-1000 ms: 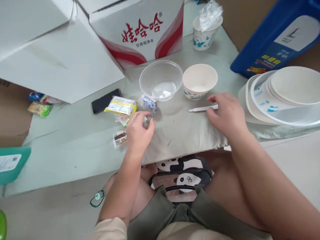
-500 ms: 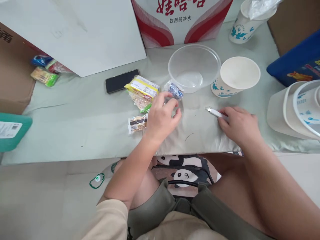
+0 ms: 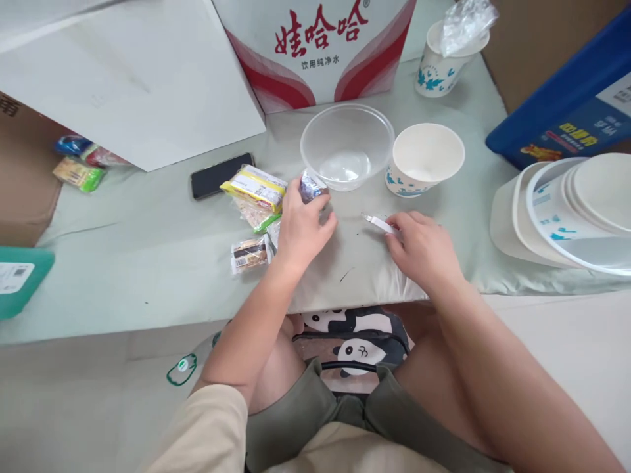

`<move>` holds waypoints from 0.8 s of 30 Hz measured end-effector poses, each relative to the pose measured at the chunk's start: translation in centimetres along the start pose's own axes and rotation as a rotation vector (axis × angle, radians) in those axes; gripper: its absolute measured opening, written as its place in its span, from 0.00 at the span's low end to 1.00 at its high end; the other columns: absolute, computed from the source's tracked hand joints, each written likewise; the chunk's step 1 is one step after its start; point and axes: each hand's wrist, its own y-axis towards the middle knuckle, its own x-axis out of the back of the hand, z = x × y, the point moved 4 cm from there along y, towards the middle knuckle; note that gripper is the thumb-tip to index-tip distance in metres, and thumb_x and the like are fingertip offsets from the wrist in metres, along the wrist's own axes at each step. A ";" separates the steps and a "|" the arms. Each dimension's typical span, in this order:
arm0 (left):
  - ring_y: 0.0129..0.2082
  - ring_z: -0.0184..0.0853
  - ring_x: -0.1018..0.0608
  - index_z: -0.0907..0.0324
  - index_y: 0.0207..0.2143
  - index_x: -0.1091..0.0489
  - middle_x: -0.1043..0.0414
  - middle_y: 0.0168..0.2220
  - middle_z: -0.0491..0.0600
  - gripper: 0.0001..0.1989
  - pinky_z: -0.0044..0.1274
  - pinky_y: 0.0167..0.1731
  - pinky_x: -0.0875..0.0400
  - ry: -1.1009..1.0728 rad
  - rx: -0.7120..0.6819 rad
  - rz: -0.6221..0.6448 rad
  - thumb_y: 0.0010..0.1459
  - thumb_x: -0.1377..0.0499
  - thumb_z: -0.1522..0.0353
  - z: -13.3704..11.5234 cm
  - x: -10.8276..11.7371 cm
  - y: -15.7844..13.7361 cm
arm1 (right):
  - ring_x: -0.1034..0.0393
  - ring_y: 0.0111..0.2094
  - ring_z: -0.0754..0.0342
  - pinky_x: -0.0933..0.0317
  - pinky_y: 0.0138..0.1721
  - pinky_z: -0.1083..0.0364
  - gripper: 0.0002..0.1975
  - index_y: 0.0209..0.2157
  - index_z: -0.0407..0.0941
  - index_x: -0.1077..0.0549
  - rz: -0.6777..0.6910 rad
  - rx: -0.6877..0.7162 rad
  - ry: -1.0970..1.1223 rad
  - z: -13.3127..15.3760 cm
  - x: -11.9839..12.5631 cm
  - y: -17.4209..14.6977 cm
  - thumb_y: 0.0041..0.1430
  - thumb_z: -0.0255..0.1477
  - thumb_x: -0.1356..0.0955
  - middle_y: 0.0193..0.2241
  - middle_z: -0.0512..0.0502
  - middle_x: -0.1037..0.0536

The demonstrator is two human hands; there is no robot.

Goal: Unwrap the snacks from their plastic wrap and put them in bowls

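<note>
Thumb and fingers of my left hand are closed around a small snack in a blue and silver wrapper, partly hidden by the fingers. Just left of that hand lie a yellow and white snack packet, a clear packet with a green edge and a small packaged biscuit. My right hand rests on the table, gripping a slim white tool with a small metal tip that points left. Its exact kind cannot be made out.
Behind my hands stand a clear plastic bowl and a paper cup. A phone lies beyond the packets. Stacked containers and a blue jug are at the right, a second cup behind. Boxes line the back.
My left hand has closed on the blue and silver wrapped snack, which was lying beyond its fingertips. My right hand still holds the white tool. The whole view has shifted a little.
</note>
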 end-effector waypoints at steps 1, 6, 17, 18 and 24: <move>0.70 0.54 0.35 0.58 0.48 0.21 0.40 0.69 0.60 0.12 0.45 0.69 0.37 -0.010 -0.009 -0.022 0.61 0.35 0.68 0.1 0.2 -0.1 | 0.28 0.41 0.40 0.46 0.35 0.48 0.11 0.43 0.44 0.24 -0.016 0.013 0.031 0.2 0.0 0.0 0.63 0.28 0.36 0.38 0.37 0.21; 0.70 0.54 0.34 0.57 0.42 0.21 0.40 0.69 0.58 0.08 0.43 0.66 0.34 -0.164 -0.085 -0.198 0.59 0.34 0.66 -0.1 1.8 -1.6 | 0.28 0.40 0.42 0.41 0.36 0.48 0.10 0.43 0.44 0.26 -0.057 0.048 0.286 1.2 0.5 -0.2 0.63 0.29 0.37 0.40 0.37 0.22; 0.45 0.37 0.19 0.48 0.42 0.36 0.24 0.44 0.43 0.25 0.28 0.40 0.22 -1.503 0.339 -0.038 0.46 0.27 0.60 -0.9 3.1 -4.0 | 0.42 0.23 0.59 0.52 0.21 0.57 0.09 0.35 0.50 0.41 0.004 -0.158 1.508 4.3 -0.4 -1.1 0.56 0.34 0.35 0.32 0.53 0.35; 0.41 0.36 0.19 0.47 0.44 0.36 0.24 0.43 0.42 0.26 0.25 0.36 0.23 -1.556 0.407 0.010 0.46 0.28 0.61 -1.0 2.7 -4.1 | 0.40 0.25 0.58 0.51 0.21 0.57 0.13 0.37 0.50 0.40 0.016 -0.118 1.516 4.8 -0.5 -1.1 0.55 0.37 0.32 0.33 0.52 0.33; 0.32 0.31 0.22 0.50 0.45 0.34 0.25 0.36 0.42 0.21 0.22 0.32 0.26 -1.634 0.496 0.090 0.47 0.35 0.68 -2.0 1.0 -4.3 | 0.34 0.36 0.54 0.35 0.41 0.51 0.16 0.37 0.48 0.33 -0.099 0.055 1.258 6.2 -0.2 -1.5 0.52 0.38 0.26 0.33 0.51 0.30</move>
